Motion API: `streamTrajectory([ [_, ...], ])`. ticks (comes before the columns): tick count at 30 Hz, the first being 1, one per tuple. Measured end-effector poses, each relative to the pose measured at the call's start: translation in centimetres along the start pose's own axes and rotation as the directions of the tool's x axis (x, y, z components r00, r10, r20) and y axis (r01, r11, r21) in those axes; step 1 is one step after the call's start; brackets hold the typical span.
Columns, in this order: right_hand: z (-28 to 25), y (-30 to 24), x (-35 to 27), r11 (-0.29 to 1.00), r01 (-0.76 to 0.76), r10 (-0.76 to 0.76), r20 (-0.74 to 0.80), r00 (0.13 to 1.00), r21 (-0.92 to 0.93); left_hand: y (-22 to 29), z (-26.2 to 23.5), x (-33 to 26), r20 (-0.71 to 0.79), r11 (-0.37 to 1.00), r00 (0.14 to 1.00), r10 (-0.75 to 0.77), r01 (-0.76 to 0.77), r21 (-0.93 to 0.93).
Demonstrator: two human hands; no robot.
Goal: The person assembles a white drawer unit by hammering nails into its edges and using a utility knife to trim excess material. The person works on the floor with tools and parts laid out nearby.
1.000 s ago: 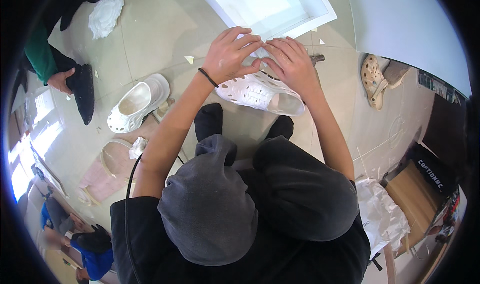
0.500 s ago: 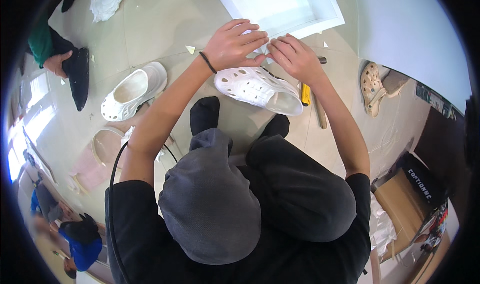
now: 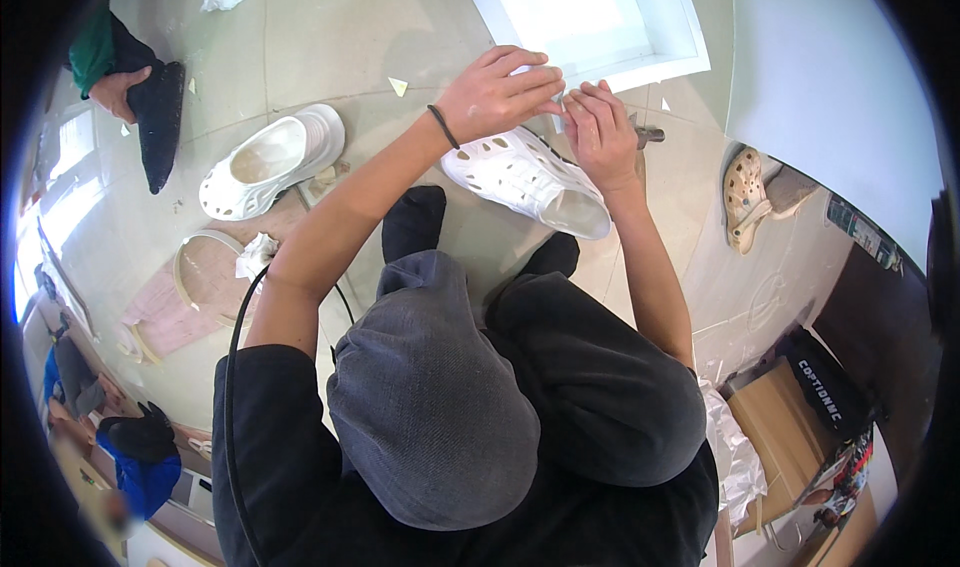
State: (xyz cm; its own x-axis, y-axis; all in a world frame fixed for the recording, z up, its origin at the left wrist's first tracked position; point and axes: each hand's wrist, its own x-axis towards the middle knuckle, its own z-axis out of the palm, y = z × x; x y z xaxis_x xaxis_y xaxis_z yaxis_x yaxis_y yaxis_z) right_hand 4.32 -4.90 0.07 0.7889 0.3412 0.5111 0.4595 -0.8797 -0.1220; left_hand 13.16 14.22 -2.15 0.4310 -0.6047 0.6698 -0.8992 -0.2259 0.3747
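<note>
A white perforated clog [image 3: 525,179] rests on the pale tiled floor in front of my knees. My left hand [image 3: 495,92], with a dark band on the wrist, hovers over the clog's far end with its fingers bent together. My right hand [image 3: 600,137] meets it fingertip to fingertip just above the clog's far rim. Something small seems pinched between the two hands, but it is hidden by the fingers. A dark tool [image 3: 648,133] lies on the floor just behind my right hand.
A second white clog [image 3: 268,159] lies to the left. Another person's hand [image 3: 112,89] holds a black shoe [image 3: 158,122] at far left. A beige clog [image 3: 745,197] sits at right beside a white wall. A pink mat [image 3: 165,312] and cardboard boxes [image 3: 785,427] lie nearby.
Both hands have lifted off the clog's top and come together at its far end. The view has shifted, so the clog now sits lower and more exposed.
</note>
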Motion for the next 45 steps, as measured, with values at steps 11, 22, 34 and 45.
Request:
streamTrajectory([
  [11,-0.5,-2.8,-2.3,0.956,-0.292,0.288,-0.098,0.953,-0.036,-1.2,-0.1,0.3,-0.024,0.994,0.997,0.071,-0.073,-0.081],
  [22,-1.3,-5.6,-0.4,-0.093,-0.818,0.770,0.562,0.303,0.567,-0.5,-0.2,0.4,-0.020,0.998,1.000,0.022,-0.023,-0.059],
  [34,-2.3,-7.0,2.2,0.016,-0.851,0.866,0.419,0.275,0.525,-0.1,0.1,0.2,-0.040,0.998,0.999,-0.026,0.023,-0.059],
  [45,-1.5,-6.7,1.0,-0.132,-0.758,0.853,0.462,0.241,0.638,-0.2,0.2,0.0,-0.039,0.998,0.999,-0.023,0.021,-0.064],
])
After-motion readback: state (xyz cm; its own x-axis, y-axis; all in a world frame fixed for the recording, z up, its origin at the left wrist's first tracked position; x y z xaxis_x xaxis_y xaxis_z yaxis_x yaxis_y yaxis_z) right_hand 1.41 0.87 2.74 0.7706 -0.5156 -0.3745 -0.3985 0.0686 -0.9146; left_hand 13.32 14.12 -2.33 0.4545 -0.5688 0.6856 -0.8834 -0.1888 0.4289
